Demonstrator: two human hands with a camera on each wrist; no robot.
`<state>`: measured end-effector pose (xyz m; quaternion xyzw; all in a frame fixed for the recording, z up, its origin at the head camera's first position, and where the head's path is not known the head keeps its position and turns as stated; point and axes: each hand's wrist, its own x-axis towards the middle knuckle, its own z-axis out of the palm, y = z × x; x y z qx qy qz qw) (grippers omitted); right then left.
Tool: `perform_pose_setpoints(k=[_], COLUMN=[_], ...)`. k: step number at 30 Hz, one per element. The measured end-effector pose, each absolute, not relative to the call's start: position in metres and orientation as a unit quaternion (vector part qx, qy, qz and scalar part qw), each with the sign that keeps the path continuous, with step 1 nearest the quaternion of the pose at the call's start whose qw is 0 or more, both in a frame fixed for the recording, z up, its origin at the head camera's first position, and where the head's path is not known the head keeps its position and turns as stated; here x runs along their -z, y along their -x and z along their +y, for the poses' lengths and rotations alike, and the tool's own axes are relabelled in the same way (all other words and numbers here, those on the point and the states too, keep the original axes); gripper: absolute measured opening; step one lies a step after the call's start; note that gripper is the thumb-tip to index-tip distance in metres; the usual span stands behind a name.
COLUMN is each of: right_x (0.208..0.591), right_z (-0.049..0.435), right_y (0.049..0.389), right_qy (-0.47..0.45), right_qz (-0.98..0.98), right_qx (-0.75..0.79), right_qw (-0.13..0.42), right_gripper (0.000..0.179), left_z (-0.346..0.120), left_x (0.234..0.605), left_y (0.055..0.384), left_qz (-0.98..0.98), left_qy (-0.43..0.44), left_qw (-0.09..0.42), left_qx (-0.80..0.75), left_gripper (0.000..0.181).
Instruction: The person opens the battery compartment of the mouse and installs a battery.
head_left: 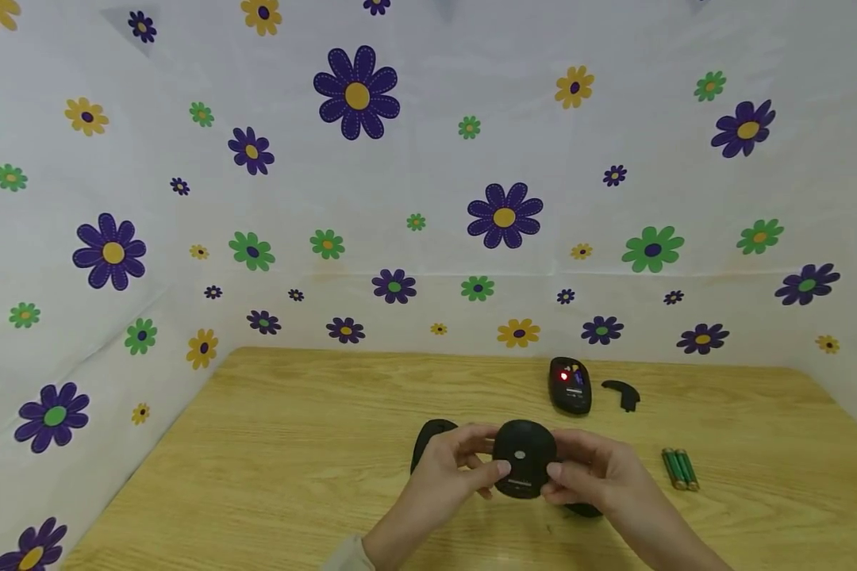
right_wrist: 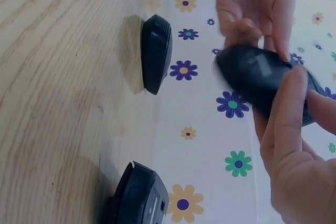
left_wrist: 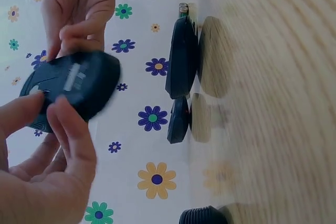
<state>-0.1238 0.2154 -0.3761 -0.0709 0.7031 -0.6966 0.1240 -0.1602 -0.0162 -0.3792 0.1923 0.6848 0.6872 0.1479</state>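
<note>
While both hands [head_left: 448, 472] [head_left: 603, 474] hold a mouse [head_left: 524, 469], its label [left_wrist: 72, 77] (pale) blurs.

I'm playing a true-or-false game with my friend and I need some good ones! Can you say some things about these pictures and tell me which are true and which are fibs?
1. The left hand and the right hand hold one black mouse together. True.
2. The two batteries are bright pink. False: the batteries are mostly green.
3. A red light glows on the lit mouse near the back of the table. True.
4. In the head view, the curved black piece lies left of the lit mouse. False: the curved black piece lies to its right.
5. The cloth behind everything has flowers on it. True.
</note>
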Motion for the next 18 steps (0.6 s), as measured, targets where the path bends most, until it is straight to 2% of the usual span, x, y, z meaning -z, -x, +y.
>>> perform_pose_setpoints(k=[4, 12, 18], right_x=[0.3742, 0.3753, 0.3763], right_z=[0.2142, 0.2133, 0.2133], right_y=[0.1235, 0.1242, 0.1230], right_qy=[0.055, 0.064, 0.055], right_qz=[0.719, 0.707, 0.711], right_qx=[0.684, 0.695, 0.692], right_qw=[0.113, 0.115, 0.110], right_gripper=[0.055, 0.062, 0.061], left_z=[-0.0140, -0.0143, -0.0156], left_x=[0.3792, 0.3801, 0.3791], left_y=[0.1585, 0.1570, 0.1577], left_qz=[0.696, 0.612, 0.610], left_qy=[-0.196, -0.200, -0.214], left_qw=[0.148, 0.248, 0.274], left_qx=[-0.675, -0.724, -0.713], left_gripper=[0.037, 0.057, 0.074])
